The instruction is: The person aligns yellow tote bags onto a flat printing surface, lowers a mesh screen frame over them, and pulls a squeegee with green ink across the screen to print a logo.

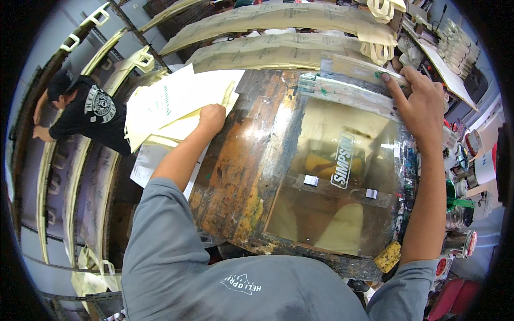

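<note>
Left hand [212,117] — closed on a cream bag [176,104] atop the stack, left of the printing screen [332,176]. Right hand [420,104] — fingers spread flat on the screen's far frame edge (paint-stained).

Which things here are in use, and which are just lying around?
In use: left hand on the paper stack; right hand on the screen frame; paint-stained table.
Lying about: cans, tape roll, yellow sponge, hung bags.
</note>
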A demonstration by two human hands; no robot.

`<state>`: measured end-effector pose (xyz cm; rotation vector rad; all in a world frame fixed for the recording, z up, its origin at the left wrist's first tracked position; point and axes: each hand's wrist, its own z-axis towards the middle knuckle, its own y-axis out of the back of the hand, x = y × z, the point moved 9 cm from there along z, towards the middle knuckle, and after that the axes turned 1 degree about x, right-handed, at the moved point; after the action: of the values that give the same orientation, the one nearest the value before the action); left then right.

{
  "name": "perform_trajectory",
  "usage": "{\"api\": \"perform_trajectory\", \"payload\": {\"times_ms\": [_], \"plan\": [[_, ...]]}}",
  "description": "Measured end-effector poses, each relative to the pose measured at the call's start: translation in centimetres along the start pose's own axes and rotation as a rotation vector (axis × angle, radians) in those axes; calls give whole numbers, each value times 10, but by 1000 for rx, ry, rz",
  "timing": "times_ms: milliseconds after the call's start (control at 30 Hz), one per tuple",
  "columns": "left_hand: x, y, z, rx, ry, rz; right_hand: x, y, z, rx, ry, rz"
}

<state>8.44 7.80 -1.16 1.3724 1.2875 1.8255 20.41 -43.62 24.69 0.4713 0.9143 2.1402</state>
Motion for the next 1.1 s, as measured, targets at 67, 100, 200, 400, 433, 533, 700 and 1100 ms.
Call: {"api": "perform_trajectory", "payload": {"times_ms": [67,100,200,400,433,533,700,1100], "plan": [[-2,-1,5,-53,-9,45,2,1,-3,-73,40,27],[1,1,7,-78,13,47,2,0,-5,-105,56,40],[26,17,9,-171,55,72,6,3,-7,-88,34,45],[124,121,21,-175,113,-34,-3,1,3,-109,54,42],[127,150,20,-158,79,-54,-4,2,5,-96,45,39],[86,188,27,-62,-60,-99,-9,2,5,-84,53,22],[-101,124,19,-61,-256,-260,-12,-10,9,-67,53,-49],[-541,182,25,-201,-497,-988,-19,-3,21,-75,130,27]]}}
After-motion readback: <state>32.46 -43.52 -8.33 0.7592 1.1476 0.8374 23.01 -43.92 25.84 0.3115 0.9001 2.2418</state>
